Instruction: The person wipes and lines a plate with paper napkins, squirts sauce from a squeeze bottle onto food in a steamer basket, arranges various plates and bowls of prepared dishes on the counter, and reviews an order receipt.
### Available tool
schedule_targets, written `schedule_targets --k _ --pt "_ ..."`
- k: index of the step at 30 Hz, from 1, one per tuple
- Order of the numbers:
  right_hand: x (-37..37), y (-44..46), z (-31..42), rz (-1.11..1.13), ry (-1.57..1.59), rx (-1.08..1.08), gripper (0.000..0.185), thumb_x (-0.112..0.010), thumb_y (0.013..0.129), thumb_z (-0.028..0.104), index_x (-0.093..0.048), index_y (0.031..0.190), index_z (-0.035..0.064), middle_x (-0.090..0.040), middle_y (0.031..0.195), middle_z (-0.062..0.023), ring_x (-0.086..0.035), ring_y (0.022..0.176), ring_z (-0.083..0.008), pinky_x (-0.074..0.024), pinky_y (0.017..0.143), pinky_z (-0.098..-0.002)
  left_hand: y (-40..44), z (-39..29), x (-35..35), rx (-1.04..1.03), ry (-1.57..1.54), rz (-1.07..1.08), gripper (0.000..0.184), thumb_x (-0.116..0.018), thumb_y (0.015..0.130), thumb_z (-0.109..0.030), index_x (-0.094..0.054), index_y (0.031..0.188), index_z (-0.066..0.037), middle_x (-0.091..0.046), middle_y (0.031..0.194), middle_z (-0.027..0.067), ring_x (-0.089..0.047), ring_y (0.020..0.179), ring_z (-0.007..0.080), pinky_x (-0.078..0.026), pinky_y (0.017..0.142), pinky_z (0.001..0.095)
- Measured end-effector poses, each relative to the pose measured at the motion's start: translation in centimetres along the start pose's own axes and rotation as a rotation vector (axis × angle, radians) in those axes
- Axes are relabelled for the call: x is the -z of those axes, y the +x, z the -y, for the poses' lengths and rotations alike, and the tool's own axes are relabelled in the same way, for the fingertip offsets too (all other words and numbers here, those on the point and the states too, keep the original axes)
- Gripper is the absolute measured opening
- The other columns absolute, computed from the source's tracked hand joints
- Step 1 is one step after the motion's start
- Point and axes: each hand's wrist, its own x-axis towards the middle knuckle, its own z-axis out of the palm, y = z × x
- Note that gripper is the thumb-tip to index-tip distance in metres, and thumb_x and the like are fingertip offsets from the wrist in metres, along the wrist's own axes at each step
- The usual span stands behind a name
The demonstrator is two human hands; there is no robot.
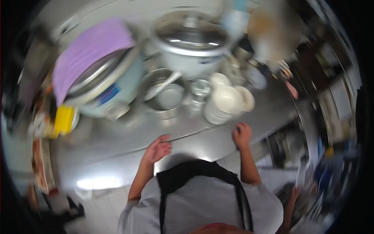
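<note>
Palm turned up and fingers loosely bent apart, my left hand (158, 149) is over the front of the steel counter (117, 147) and holds nothing. My right hand (242, 135) is at the counter's front part, fingers loosely curved, with nothing visible in it. Just beyond the right hand stand stacks of white bowls (224, 102). A clear glass container (200, 93) is left of the bowls. Beside it, a steel pot (165, 112) holds a white rice paddle or spoon (165, 85), leaning on its rim.
Behind the pot sits a large white rice cooker (183, 58) with a metal lid. Another cooker (117, 91), partly under a purple cloth (95, 46), is at left. A yellow item (64, 119) lies beside it. Another person's arm (290, 204) shows at lower right.
</note>
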Motion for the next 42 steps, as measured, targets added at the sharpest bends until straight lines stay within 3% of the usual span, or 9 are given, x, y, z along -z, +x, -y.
schedule_targets --k 13,24,33,42 --pt "0.9 0.1 0.5 0.029 0.053 -0.157 0.022 -0.057 0.062 0.015 -0.056 0.083 0.0099 -0.051 0.098 -0.0099 -0.046 0.095 -0.0285 -0.0377 0.077 -0.0389 0.2 0.4 -1.4 -0.03 0.089 -0.114 0.041 -0.04 0.085 -0.037 -0.043 0.114 -0.008 -0.055 0.086 0.0111 -0.051 0.072 0.0198 -0.044 0.061 0.0323" --pt "1.5 0.0 0.7 -0.011 0.068 -0.157 0.021 -0.056 0.061 0.015 -0.055 0.081 0.0099 -0.049 0.096 -0.0085 -0.044 0.094 -0.0263 -0.0369 0.076 -0.039 0.3 0.4 -1.6 0.004 0.156 -0.12 0.041 -0.039 0.086 -0.039 -0.043 0.115 -0.01 -0.052 0.086 0.0083 -0.05 0.072 0.0177 -0.045 0.061 0.0312" --pt "1.5 -0.2 0.3 0.006 0.126 -0.157 0.022 -0.057 0.061 0.014 -0.054 0.082 0.0092 -0.048 0.097 -0.0084 -0.043 0.094 -0.0268 -0.0355 0.075 -0.0389 1.0 1.2 -3.8 -0.014 0.368 -0.277 0.037 -0.039 0.087 -0.037 -0.044 0.111 -0.009 -0.055 0.083 0.0089 -0.053 0.066 0.0175 -0.045 0.059 0.0279" --pt "1.7 -0.3 -0.4 0.026 0.252 -0.16 0.018 -0.056 0.062 0.013 -0.055 0.08 0.01 -0.049 0.095 -0.0064 -0.043 0.094 -0.0253 -0.0351 0.076 -0.0388 4.6 6.6 -8.4 0.101 0.477 -0.203 0.039 -0.044 0.085 -0.036 -0.042 0.11 -0.006 -0.054 0.078 0.0085 -0.051 0.064 0.0161 -0.043 0.06 0.0259"
